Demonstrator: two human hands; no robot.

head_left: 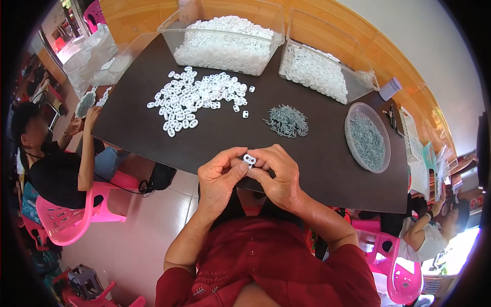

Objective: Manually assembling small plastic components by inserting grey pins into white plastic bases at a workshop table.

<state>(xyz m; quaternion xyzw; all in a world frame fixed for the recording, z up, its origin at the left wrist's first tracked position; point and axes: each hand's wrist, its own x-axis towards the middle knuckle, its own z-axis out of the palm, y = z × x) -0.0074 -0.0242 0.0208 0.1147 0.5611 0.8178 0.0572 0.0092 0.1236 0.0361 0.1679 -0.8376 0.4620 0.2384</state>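
Over the table's near edge, my left hand and my right hand meet, thumbs and fingers closed around a small white two-hole plastic piece. A second white bit shows just under it, between the thumbs; whether the two are joined I cannot tell. Ahead and to the left lies a loose spread of white two-hole plastic pieces, some oval, some squarer. A heap of small grey screws sits in front of my right hand. Farther right, a round clear tub holds many more grey screws.
Two clear bins, one at the back middle and one at the back right, hold white pieces on the dark table. A lidded cup stands beside the right bin. People sit on pink chairs at both sides.
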